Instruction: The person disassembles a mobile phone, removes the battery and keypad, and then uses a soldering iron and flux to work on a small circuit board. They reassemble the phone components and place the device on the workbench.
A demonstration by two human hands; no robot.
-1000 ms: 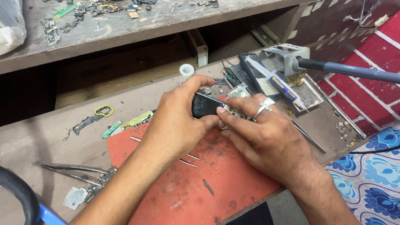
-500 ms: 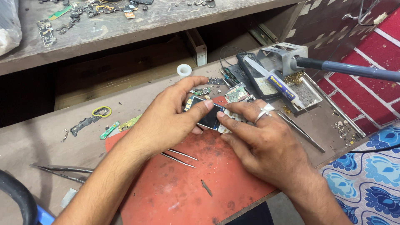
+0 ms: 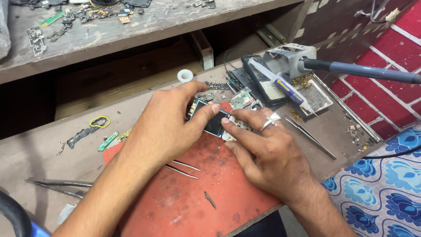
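Red rubber, scuffed and stained, covers the near edge of the workbench [image 3: 39, 153], where a repair mat [image 3: 193, 206] carries a small dark metal sliver [image 3: 210, 199] and a pair of thin tweezers [image 3: 182, 168] lying beside the left forearm. At the mat's far edge both hands meet over a small phone assembly [image 3: 215, 124], its dark screen panel facing up. The left hand [image 3: 164, 127] grasps it from the left, thumb pressed on the top of the panel and index finger reaching past to the far side. The right hand [image 3: 272, 158], a silver ring [image 3: 268, 123] on one finger, pinches the panel's right end between fingertips, over pale keypad parts.

A second earlier the left hand was wrapped over the piece and hid it; half a second ago it began to open, and now the screen lies exposed and flat between the two grips, which suggests the part has been turned face up and is being seated or aligned.

Beyond the hands, loose green circuit boards [image 3: 241, 97] crowd the bench, with a white tape ring [image 3: 185, 76] further back. Toward the right edge lie long steel tweezers [image 3: 309, 136], a glue tube [image 3: 280, 85] across a metal tray [image 3: 322, 98], and a soldering iron [image 3: 364, 70] in its stand. At the left edge sit a yellow loop [image 3: 99, 121] and more tweezers [image 3: 59, 183]. A wooden shelf [image 3: 131, 33] of scrap parts runs behind.
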